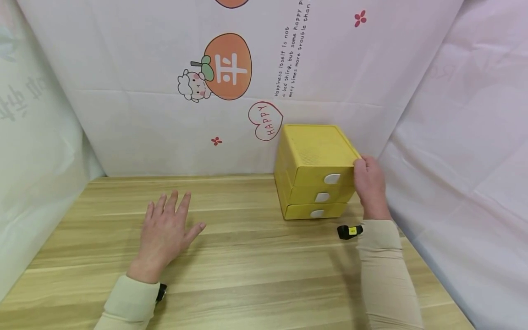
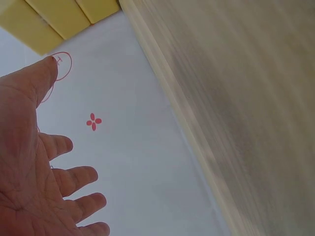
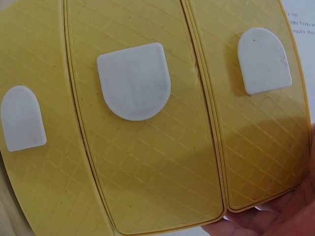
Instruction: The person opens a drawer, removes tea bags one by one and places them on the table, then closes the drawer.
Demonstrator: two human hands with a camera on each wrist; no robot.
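Yellow three-drawer cabinet [image 1: 315,172], right of centre in the head view, on the tabletop [image 1: 247,275] near its back edge. The shell appears to be stiff moulded plastic, probably light for its bulk and unlikely to break; its smooth faces may slip, though the raised lattice on the drawer fronts should help a little. The side panels near the upper front corners offer the soundest hold; the small white pulls [image 1: 332,179] suit fingertips only. The right hand [image 1: 370,185] has its grip closed about the upper right front corner, fingers along the side panel. The left hand [image 1: 165,233], centre left, is spread, its grip empty. Behind hangs a white printed cloth [image 1: 123,133].
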